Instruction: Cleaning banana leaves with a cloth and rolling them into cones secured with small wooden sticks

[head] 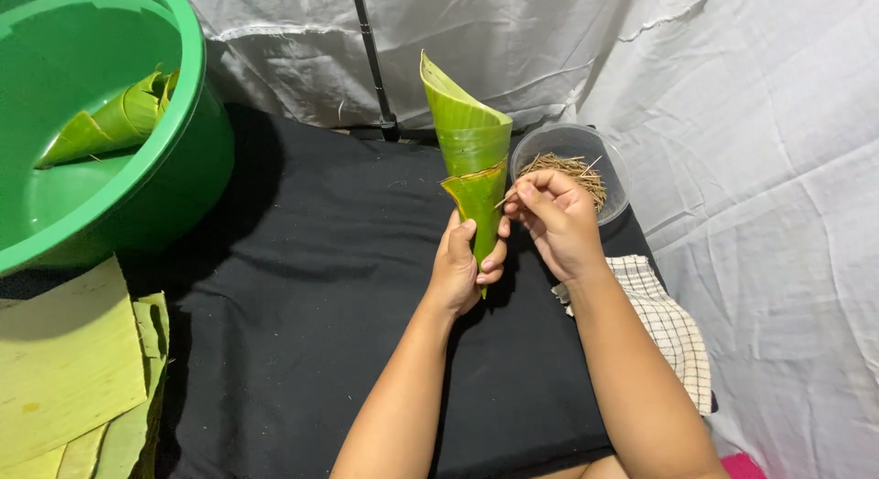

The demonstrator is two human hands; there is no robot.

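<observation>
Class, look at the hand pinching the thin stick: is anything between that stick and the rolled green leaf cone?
Nothing visible. The right hand holds the thin stick right at the edge of the rolled green leaf cone, which the left hand grips low down.

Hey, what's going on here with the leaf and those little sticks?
A person is holding a rolled banana-leaf cone upright in the left hand. The right hand pinches a thin wooden pick against the cone's seam. A clear bowl of picks sits just behind. More finished cones lie in the green basin, and flat leaf sheets are stacked at left.
</observation>
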